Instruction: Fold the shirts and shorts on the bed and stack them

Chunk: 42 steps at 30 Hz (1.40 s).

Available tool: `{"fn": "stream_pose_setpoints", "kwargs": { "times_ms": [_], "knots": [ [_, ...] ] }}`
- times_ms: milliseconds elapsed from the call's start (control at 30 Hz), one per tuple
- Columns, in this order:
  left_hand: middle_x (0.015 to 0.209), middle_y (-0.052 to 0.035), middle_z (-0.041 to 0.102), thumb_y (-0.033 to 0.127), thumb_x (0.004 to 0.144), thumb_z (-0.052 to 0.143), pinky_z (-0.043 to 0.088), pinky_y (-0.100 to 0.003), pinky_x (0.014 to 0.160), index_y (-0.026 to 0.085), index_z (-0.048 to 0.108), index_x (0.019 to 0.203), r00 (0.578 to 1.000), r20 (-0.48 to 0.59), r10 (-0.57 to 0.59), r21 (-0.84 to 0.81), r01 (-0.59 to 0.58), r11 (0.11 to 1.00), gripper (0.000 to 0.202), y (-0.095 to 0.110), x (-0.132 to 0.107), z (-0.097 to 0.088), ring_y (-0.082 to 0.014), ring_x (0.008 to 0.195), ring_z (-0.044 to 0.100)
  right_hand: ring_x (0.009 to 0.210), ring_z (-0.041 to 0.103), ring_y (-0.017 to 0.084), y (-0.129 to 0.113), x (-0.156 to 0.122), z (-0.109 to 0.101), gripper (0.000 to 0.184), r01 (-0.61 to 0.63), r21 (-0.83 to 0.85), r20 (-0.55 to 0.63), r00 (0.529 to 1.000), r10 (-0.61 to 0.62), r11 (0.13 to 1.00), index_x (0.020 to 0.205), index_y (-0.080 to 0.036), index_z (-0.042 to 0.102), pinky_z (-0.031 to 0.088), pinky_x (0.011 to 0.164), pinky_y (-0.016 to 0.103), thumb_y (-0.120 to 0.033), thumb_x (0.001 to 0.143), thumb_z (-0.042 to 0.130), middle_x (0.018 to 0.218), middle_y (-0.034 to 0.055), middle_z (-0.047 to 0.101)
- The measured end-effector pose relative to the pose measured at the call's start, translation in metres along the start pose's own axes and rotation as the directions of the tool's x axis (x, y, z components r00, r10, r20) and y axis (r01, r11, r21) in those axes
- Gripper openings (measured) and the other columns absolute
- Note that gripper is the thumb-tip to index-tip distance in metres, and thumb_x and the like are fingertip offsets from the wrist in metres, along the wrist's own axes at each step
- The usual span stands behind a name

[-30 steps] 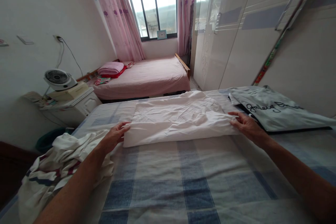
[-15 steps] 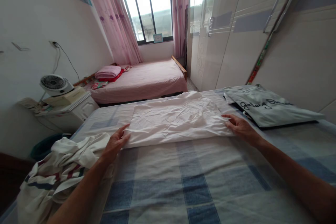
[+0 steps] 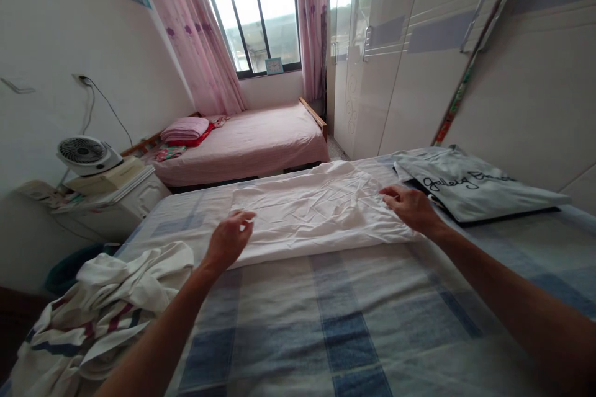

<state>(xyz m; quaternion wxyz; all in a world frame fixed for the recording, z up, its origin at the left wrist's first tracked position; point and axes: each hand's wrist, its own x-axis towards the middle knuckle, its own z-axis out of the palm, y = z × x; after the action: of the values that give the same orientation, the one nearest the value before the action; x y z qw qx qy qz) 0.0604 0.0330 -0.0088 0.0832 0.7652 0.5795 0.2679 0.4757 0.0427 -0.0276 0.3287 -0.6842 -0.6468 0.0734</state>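
A white cloth garment [image 3: 302,208], folded into a long, wrinkled rectangle, lies across the bed in front of me. Over its left end is my left hand [image 3: 229,239], with the fingers curved and a gap between thumb and forefinger. My right hand [image 3: 412,209] is at the right end, its fingertips reaching in over the cloth and nothing visibly gripped. Whether either hand touches the fabric is hard to tell. Beside my left forearm sits a crumpled white garment with dark red and navy stripes [image 3: 116,298].
A folded pale grey-green garment with black lettering [image 3: 475,189] lies to the right on the blue-and-white checked bedsheet [image 3: 279,322]. A fan [image 3: 84,154] rests on a box atop a cabinet at left. Beyond stands a pink-covered bed [image 3: 261,136]; wardrobes [image 3: 419,87] line the right.
Both my hands have moved inward from the ends of the white garment and now are above it. The view has shifted slightly; the garment keeps its shape.
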Motion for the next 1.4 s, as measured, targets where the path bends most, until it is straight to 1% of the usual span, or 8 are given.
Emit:
{"fn": "stream_pose_setpoints", "kwargs": {
  "times_ms": [133,300,467,600,733,900,1133,1400],
  "knots": [
    [0.093,-0.0067,0.066,0.017,0.082,0.045,0.049,-0.025,0.07,0.018,0.068,0.096,0.953,0.124,0.277,-0.268,-0.237,0.934,0.026,0.054,0.027,0.052,-0.0135,0.073,0.06,0.053,0.055,0.01,-0.016,0.015,0.034,0.028,-0.147,0.486,0.068,0.989,0.13,0.862,0.095,-0.017,0.063,0.042,0.047,0.023,-0.028,0.074,0.048,0.08,0.0047,0.067],
    [0.096,-0.0092,0.065,0.015,0.082,0.048,0.046,-0.029,0.084,0.016,0.068,0.088,0.944,0.063,0.324,-0.402,-0.273,0.874,0.021,0.053,0.026,0.108,-0.0162,0.088,0.06,0.051,0.056,0.01,-0.005,0.006,0.063,0.023,-0.201,0.51,0.089,0.98,0.18,0.837,0.088,-0.017,0.064,0.043,0.048,0.021,-0.025,0.072,0.048,0.073,0.002,0.065],
    [0.085,-0.0063,0.066,0.017,0.081,0.048,0.047,-0.027,0.07,0.017,0.069,0.086,0.969,0.167,0.179,-0.349,-0.112,0.93,0.022,0.051,0.039,0.099,-0.0148,0.074,0.06,0.053,0.058,0.01,-0.003,0.005,0.065,0.022,-0.185,0.509,0.075,0.982,0.172,0.841,0.087,-0.019,0.064,0.044,0.047,0.02,-0.025,0.074,0.047,0.072,0.0011,0.066],
    [0.082,-0.0046,0.063,0.017,0.081,0.046,0.044,-0.027,0.07,0.02,0.068,0.105,0.948,0.169,0.268,-0.209,-0.231,0.95,0.033,0.086,0.068,0.097,-0.0135,0.068,0.055,0.052,0.058,0.01,-0.004,0.007,0.069,0.021,-0.172,0.503,0.08,0.985,0.152,0.847,0.085,-0.02,0.064,0.045,0.048,0.02,-0.023,0.074,0.046,0.069,-0.0004,0.064],
    [0.075,-0.0029,0.061,0.014,0.077,0.045,0.042,-0.028,0.072,0.019,0.067,0.112,0.898,0.272,0.345,-0.207,-0.296,0.933,0.042,0.109,0.09,0.118,-0.0147,0.069,0.052,0.051,0.058,0.01,-0.002,0.006,0.072,0.021,-0.163,0.506,0.074,0.987,0.146,0.847,0.085,-0.02,0.063,0.044,0.048,0.021,-0.024,0.075,0.045,0.067,-0.0003,0.064],
    [0.066,0.0001,0.057,0.012,0.073,0.043,0.04,-0.026,0.066,0.022,0.07,0.105,0.893,0.355,0.277,-0.22,-0.208,0.953,0.043,0.106,0.096,0.135,-0.0135,0.063,0.049,0.051,0.056,0.011,-0.003,0.006,0.071,0.021,-0.149,0.493,0.076,0.989,0.129,0.857,0.085,-0.019,0.063,0.043,0.049,0.021,-0.026,0.076,0.045,0.063,-0.0008,0.062],
    [0.076,-0.001,0.059,0.02,0.076,0.05,0.039,-0.024,0.064,0.02,0.07,0.088,0.862,0.366,0.352,-0.355,-0.22,0.909,0.024,0.101,0.097,0.136,-0.0119,0.065,0.05,0.051,0.056,0.011,-0.001,0.005,0.072,0.021,-0.133,0.467,0.065,0.991,0.116,0.874,0.085,-0.02,0.064,0.043,0.05,0.021,-0.026,0.077,0.045,0.063,-0.0014,0.062],
    [0.063,0.0025,0.05,0.043,0.074,0.059,0.033,-0.021,0.052,0.016,0.059,0.069,0.893,0.414,0.174,-0.455,0.037,0.89,0.027,0.095,0.101,0.132,-0.0096,0.058,0.043,0.05,0.054,0.01,-0.003,0.004,0.071,0.023,-0.182,0.505,0.095,0.983,0.155,0.844,0.088,-0.019,0.064,0.042,0.048,0.02,-0.026,0.076,0.047,0.064,-0.0018,0.06]
  ]
}}
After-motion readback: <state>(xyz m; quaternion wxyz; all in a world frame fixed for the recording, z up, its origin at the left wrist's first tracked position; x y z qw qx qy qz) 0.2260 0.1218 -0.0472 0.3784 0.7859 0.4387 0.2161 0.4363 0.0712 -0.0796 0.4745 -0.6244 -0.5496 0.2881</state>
